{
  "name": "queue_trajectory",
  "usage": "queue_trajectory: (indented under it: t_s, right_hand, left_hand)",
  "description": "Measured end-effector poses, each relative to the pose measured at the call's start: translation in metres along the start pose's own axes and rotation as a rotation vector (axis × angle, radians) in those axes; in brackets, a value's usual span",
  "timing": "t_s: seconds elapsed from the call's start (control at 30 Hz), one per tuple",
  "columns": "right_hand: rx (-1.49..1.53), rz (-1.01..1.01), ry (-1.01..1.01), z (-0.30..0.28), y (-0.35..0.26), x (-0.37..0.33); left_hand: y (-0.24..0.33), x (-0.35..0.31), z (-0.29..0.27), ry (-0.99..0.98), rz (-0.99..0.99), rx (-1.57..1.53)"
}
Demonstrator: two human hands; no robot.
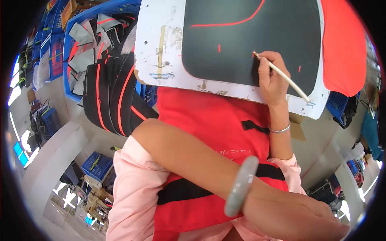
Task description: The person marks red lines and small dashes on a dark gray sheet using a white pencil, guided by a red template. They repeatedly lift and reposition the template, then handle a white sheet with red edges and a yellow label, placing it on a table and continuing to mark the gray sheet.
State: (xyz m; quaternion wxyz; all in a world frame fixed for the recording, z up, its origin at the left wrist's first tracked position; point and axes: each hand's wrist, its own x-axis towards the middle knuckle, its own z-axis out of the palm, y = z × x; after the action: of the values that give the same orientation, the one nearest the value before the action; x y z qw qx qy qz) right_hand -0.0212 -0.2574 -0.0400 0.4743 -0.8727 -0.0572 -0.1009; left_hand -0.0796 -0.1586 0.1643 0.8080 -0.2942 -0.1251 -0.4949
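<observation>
My right hand (273, 78) is closed around a thin white marking pencil (287, 78). The pencil's tip meets a black panel (233, 64) with rounded corners, which lies on a scuffed white board (169, 44). Drawn on the panel are a curved red line (237, 24) and a few short red dashes, one of them right by the tip. Crossing my body toward the lower right, my left arm ends in my left hand (293, 213), away from the board. Its fingers are blurred and partly hidden, and I see nothing in it.
Left of the board, a blue crate (67, 76) holds grey and black cut pieces with red edges. Black strips with red lines (108, 94) hang over its near side. Bright red material (343, 44) sticks out at the board's right. Another blue crate (96, 165) stands lower left.
</observation>
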Motion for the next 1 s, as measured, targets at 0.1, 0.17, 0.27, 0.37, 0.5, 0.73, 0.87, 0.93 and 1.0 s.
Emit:
queue_trajectory:
  t_s: [0.1,0.17,0.27,0.37,0.5,0.73,0.87,0.93,1.0]
  right_hand:
    - [0.043,0.122,-0.051,-0.003,-0.006,0.001]
    - [0.104,0.203,-0.071,-0.005,-0.005,0.000]
    - [0.298,0.168,0.059,-0.001,-0.006,-0.003]
    - [0.274,0.083,-0.004,0.012,-0.025,0.000]
    - [0.126,-0.105,-0.121,0.035,-0.034,0.006]
    - [0.026,-0.198,-0.147,0.045,-0.034,0.013]
    - [0.015,-0.302,-0.089,0.052,-0.027,0.012]
    - [-0.001,-0.334,-0.084,0.052,-0.027,0.012]
    - [-0.005,-0.308,-0.118,0.048,-0.030,0.011]
  left_hand:
    - [-0.008,0.010,-0.002,-0.026,-0.007,-0.091]
    - [-0.010,0.014,-0.002,-0.037,-0.023,-0.100]
    - [-0.015,0.009,0.004,-0.018,0.019,-0.208]
    - [-0.012,0.006,0.005,-0.013,0.019,-0.256]
    - [-0.013,0.005,0.001,-0.004,0.007,-0.205]
    - [-0.011,-0.001,0.001,-0.007,0.044,-0.197]
    - [-0.014,0.002,-0.001,-0.003,0.043,-0.197]
    - [-0.015,0.002,-0.001,0.002,0.045,-0.190]
    - [-0.015,0.002,-0.002,0.002,0.048,-0.182]
